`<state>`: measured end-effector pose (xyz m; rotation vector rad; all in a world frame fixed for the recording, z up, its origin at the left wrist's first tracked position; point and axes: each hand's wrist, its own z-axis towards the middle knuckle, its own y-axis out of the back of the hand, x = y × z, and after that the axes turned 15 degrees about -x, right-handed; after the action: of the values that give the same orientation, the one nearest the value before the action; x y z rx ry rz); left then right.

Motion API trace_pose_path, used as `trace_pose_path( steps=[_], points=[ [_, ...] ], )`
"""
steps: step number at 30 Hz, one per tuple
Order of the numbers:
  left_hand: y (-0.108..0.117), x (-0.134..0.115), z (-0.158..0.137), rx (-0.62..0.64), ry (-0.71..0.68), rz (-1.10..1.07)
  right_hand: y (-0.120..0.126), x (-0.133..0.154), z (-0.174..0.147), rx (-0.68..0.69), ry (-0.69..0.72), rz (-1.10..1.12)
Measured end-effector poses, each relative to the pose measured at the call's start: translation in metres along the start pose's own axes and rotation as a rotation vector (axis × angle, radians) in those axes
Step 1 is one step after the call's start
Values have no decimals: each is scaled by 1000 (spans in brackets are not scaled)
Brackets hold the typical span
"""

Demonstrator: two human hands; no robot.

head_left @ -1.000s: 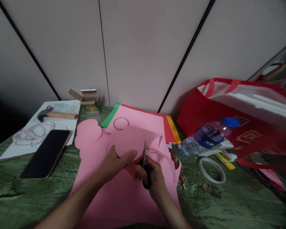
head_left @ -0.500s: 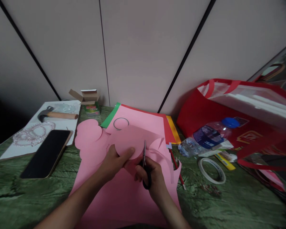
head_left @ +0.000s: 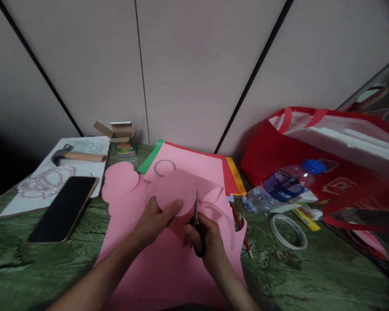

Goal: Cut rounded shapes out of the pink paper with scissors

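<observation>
My left hand (head_left: 160, 218) pinches a sheet of pink paper (head_left: 178, 190) by its near edge, thumb on top. That edge curves round where it is cut. In my right hand (head_left: 205, 239) is a pair of scissors (head_left: 197, 211) with black handles, the blades pointing away from me against the paper's right part. A curled strip of pink paper hangs off to the right of the blades. Beneath both hands lies a larger pink sheet (head_left: 178, 272). Several round pink paper cutouts (head_left: 121, 179) are piled at its upper left.
Left are a phone (head_left: 65, 209), a hammer (head_left: 81, 156), clear beads (head_left: 45, 181) and a small box (head_left: 125, 144). Coloured sheets and a thin ring (head_left: 164, 160) lie behind. Right are a red pencil (head_left: 246, 242), tape roll (head_left: 288, 247), water bottle (head_left: 282, 185) and red bag (head_left: 266, 147).
Hardly anything differs. Both hands, the scissors and the pink paper keep nearly the same place, with only a very slight shift of the paper.
</observation>
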<state>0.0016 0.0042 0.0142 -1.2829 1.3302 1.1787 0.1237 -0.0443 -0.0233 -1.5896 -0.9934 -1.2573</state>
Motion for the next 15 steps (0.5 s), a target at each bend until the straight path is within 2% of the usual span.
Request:
trace_pose_path(
  steps=[8,15],
  points=[
    [1,5,-1,45,-55,33,1,-1,0,30,32,43],
    [-6,0,-9,159,-40,-28,-1,0,-1,24,38,8]
  ],
)
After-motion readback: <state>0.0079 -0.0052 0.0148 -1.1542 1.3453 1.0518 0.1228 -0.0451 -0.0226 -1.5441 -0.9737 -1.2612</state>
